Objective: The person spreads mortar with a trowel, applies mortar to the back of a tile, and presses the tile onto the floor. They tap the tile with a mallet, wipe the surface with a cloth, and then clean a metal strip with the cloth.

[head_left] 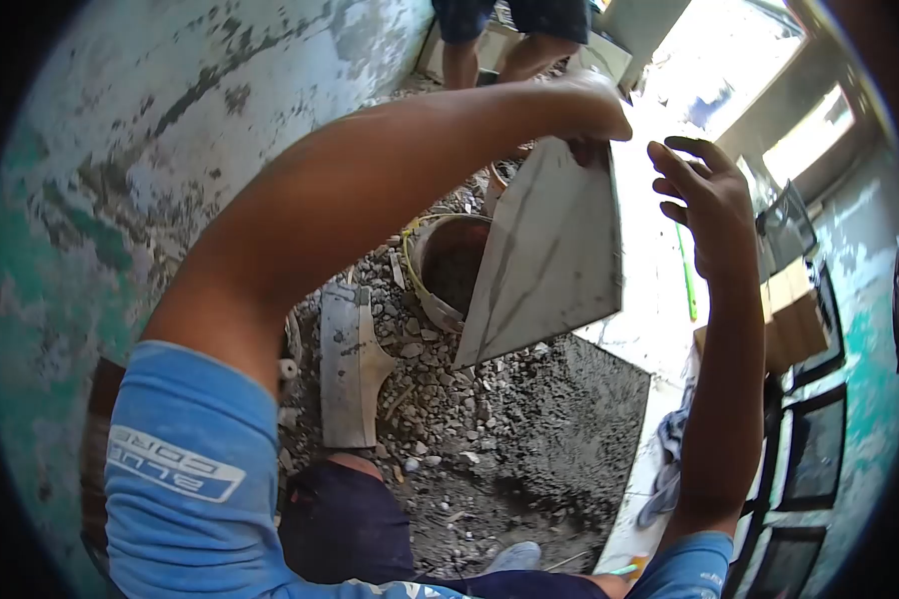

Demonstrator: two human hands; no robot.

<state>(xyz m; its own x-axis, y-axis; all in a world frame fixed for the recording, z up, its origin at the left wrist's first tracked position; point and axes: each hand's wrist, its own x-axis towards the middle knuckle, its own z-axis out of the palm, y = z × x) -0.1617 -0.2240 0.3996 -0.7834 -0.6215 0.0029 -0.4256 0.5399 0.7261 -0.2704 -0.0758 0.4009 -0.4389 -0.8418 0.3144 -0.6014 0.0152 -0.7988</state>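
Note:
A white tile with grey veins (554, 245) is tilted up at the middle, above the floor. My left hand (597, 108) grips its top edge, with the fingers partly hidden behind my wrist. To the right of the tile is my right hand (704, 195), raised, fingers apart and nothing in it; it does not touch the tile. Under the tile's lower edge, wet grey mortar (584, 424) lies spread up to the edge of the pale laid floor (654, 409). A bucket (425, 250) stands partly behind the tile.
Loose gravel (420, 389) covers the ground, and a pale board-like piece (348, 369) lies on it at left. Another person's legs (514, 60) are at the top. Cardboard boxes (794, 304) and dark frames (814, 449) stand at right. A peeling wall (170, 130) rises at left.

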